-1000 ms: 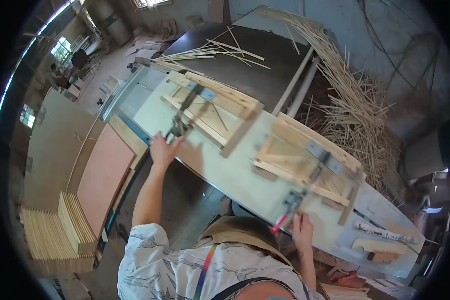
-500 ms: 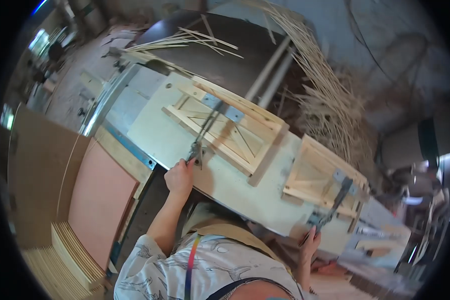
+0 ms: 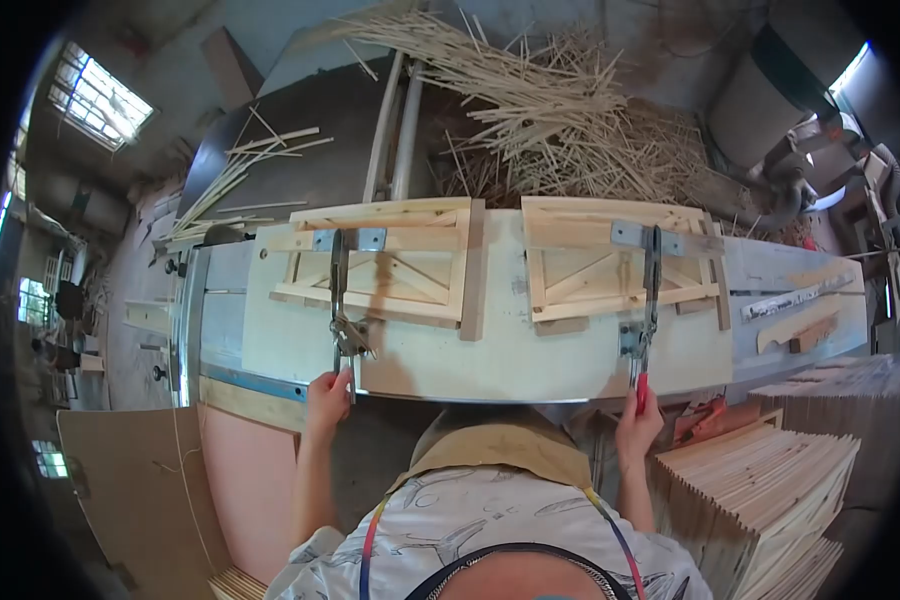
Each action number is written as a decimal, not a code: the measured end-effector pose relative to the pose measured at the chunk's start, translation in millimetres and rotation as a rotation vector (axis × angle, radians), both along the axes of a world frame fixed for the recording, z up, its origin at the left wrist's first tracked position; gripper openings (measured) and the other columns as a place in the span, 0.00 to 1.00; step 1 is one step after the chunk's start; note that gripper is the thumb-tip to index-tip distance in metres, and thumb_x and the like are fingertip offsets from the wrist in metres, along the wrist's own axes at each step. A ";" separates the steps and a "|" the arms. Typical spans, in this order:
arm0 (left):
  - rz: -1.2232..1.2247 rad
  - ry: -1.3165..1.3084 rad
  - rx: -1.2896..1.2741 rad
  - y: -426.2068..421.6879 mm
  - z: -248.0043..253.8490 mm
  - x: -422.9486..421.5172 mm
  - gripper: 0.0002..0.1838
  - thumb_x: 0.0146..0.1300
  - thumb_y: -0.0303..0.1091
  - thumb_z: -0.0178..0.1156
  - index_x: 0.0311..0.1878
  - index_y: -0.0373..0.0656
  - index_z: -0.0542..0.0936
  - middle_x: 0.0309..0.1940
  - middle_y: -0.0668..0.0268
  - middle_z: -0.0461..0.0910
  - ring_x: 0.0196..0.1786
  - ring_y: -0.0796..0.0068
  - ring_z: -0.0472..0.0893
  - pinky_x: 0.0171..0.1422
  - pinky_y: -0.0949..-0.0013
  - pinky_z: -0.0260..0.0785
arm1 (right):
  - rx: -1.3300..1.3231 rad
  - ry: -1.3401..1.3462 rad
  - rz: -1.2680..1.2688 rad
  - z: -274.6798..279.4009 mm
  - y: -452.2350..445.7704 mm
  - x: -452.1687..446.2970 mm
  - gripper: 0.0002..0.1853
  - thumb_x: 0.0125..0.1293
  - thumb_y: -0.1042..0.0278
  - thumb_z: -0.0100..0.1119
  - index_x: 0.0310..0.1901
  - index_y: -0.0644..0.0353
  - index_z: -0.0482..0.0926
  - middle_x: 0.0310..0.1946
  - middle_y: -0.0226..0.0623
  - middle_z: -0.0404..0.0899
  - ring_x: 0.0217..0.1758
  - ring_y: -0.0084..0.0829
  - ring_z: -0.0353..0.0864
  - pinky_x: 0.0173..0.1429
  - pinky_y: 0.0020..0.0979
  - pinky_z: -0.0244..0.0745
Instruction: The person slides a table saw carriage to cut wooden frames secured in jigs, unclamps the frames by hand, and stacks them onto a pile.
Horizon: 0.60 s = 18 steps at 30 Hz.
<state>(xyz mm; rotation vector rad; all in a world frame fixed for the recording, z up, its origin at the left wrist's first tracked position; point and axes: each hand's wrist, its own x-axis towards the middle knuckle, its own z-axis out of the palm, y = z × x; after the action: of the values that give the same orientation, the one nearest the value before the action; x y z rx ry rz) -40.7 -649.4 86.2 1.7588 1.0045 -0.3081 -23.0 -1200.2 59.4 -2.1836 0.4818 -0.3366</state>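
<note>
Sticks [image 3: 570, 130] lie heaped past the counter's [image 3: 222, 335] far edge; my left grip [image 3: 328, 405], earlier open, and right grip [image 3: 639, 422] hold clamps [image 3: 338, 285].

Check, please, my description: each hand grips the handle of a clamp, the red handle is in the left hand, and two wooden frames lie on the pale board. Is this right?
No: the head view shows the red handle in the right hand, not the left hand. The rest stands: each hand grips the handle of a clamp, and two wooden frames lie on the pale board.
</note>
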 end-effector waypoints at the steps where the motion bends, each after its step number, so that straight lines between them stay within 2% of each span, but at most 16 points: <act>1: -0.002 -0.015 0.005 -2.4 28.6 6.1 0.18 0.78 0.47 0.64 0.47 0.38 0.82 0.25 0.66 0.80 0.24 0.75 0.76 0.23 0.67 0.64 | 0.013 -0.031 0.019 11.9 -2.0 -5.4 0.17 0.78 0.68 0.62 0.61 0.70 0.82 0.42 0.46 0.88 0.43 0.30 0.84 0.53 0.33 0.80; 2: 0.042 -0.036 -0.039 -6.3 62.1 15.2 0.18 0.78 0.46 0.64 0.53 0.39 0.82 0.26 0.68 0.79 0.23 0.81 0.74 0.22 0.72 0.60 | 0.035 -0.088 -0.011 32.2 -0.5 -1.6 0.18 0.78 0.69 0.62 0.63 0.70 0.82 0.45 0.46 0.90 0.47 0.28 0.85 0.56 0.32 0.80; 3: 0.099 -0.056 -0.093 -12.6 82.9 16.8 0.19 0.79 0.45 0.64 0.58 0.39 0.81 0.28 0.70 0.78 0.23 0.86 0.72 0.20 0.76 0.56 | 0.039 -0.030 0.005 54.8 -5.9 2.3 0.18 0.77 0.70 0.63 0.63 0.71 0.82 0.48 0.47 0.90 0.48 0.28 0.86 0.58 0.32 0.80; 6: 0.217 -0.048 -0.246 -15.1 97.1 2.1 0.21 0.78 0.43 0.64 0.64 0.38 0.77 0.29 0.68 0.78 0.21 0.85 0.70 0.20 0.76 0.56 | 0.103 0.066 0.015 63.6 -28.9 -4.3 0.19 0.76 0.72 0.65 0.63 0.72 0.83 0.54 0.49 0.90 0.51 0.28 0.87 0.61 0.30 0.79; 7: 0.235 -0.086 -0.323 -10.3 97.3 3.4 0.25 0.77 0.40 0.65 0.69 0.37 0.75 0.30 0.64 0.80 0.23 0.83 0.73 0.21 0.74 0.58 | 0.063 0.074 0.019 79.8 -26.3 5.5 0.17 0.75 0.73 0.65 0.60 0.74 0.83 0.49 0.44 0.90 0.49 0.27 0.87 0.57 0.29 0.80; 8: 0.258 -0.098 -0.339 -7.9 96.6 5.6 0.25 0.77 0.40 0.65 0.69 0.37 0.75 0.30 0.64 0.80 0.23 0.83 0.73 0.21 0.74 0.58 | 0.046 0.065 0.042 89.0 -27.6 16.0 0.17 0.75 0.73 0.65 0.60 0.74 0.83 0.49 0.44 0.90 0.49 0.27 0.87 0.57 0.29 0.80; 10: 0.275 -0.188 -0.379 -17.3 121.2 11.1 0.33 0.76 0.37 0.66 0.78 0.35 0.67 0.37 0.57 0.84 0.30 0.74 0.82 0.28 0.68 0.72 | -0.056 0.090 -0.065 107.0 -30.9 32.6 0.16 0.75 0.74 0.66 0.59 0.74 0.83 0.44 0.39 0.89 0.47 0.24 0.85 0.54 0.26 0.78; 11: 0.297 -0.342 -0.457 -21.8 126.0 18.9 0.39 0.75 0.36 0.67 0.81 0.34 0.61 0.41 0.52 0.85 0.35 0.67 0.85 0.35 0.64 0.77 | 0.076 -0.067 -0.064 122.9 -12.9 52.7 0.17 0.76 0.74 0.66 0.61 0.74 0.80 0.42 0.39 0.88 0.47 0.22 0.85 0.52 0.25 0.78; 12: 0.328 -0.511 -0.530 -25.8 126.7 23.6 0.44 0.74 0.35 0.69 0.84 0.34 0.55 0.46 0.48 0.86 0.41 0.60 0.89 0.43 0.60 0.83 | 0.055 0.060 -0.030 123.4 -23.4 71.3 0.25 0.74 0.67 0.69 0.66 0.73 0.77 0.45 0.47 0.89 0.50 0.34 0.89 0.56 0.33 0.80; 13: 0.372 -0.529 -0.540 -24.0 126.6 18.6 0.44 0.74 0.35 0.69 0.84 0.34 0.55 0.46 0.48 0.86 0.41 0.60 0.89 0.43 0.60 0.83 | -0.438 0.126 -0.006 129.6 -24.5 68.9 0.28 0.73 0.64 0.71 0.68 0.70 0.75 0.44 0.48 0.90 0.49 0.41 0.90 0.56 0.39 0.81; 14: 0.209 -0.559 -0.592 -19.4 126.2 13.6 0.48 0.73 0.38 0.69 0.85 0.34 0.52 0.52 0.46 0.85 0.48 0.54 0.89 0.49 0.56 0.84 | -0.935 0.170 0.008 143.9 -21.7 67.9 0.32 0.71 0.60 0.72 0.70 0.68 0.74 0.42 0.50 0.91 0.48 0.48 0.91 0.56 0.44 0.81; 15: 0.040 -0.585 -0.640 -10.3 122.9 7.6 0.51 0.73 0.41 0.70 0.86 0.35 0.48 0.58 0.43 0.84 0.54 0.48 0.89 0.56 0.52 0.84 | -0.978 0.315 0.063 188.1 2.5 78.1 0.34 0.70 0.57 0.73 0.71 0.67 0.74 0.43 0.53 0.90 0.50 0.52 0.90 0.58 0.47 0.81; 16: 0.079 -0.601 -0.649 1.1 113.7 0.2 0.51 0.73 0.41 0.70 0.86 0.35 0.48 0.58 0.43 0.84 0.54 0.48 0.89 0.56 0.52 0.84 | -1.022 0.462 0.113 223.9 28.5 89.0 0.36 0.69 0.54 0.73 0.72 0.66 0.73 0.44 0.56 0.90 0.53 0.57 0.89 0.60 0.50 0.80; 18: 0.026 -0.577 -0.880 19.9 89.0 -16.8 0.50 0.73 0.34 0.70 0.86 0.33 0.47 0.56 0.43 0.85 0.54 0.52 0.89 0.56 0.57 0.85 | -0.997 0.268 0.151 267.3 90.7 141.5 0.28 0.72 0.56 0.70 0.68 0.63 0.79 0.30 0.46 0.88 0.36 0.46 0.89 0.45 0.48 0.79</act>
<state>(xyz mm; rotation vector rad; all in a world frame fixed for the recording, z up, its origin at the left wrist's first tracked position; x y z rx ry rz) -57.5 -629.5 175.3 0.9315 0.3642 -0.1640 118.5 -1109.5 326.7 -3.2429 0.3093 -0.2158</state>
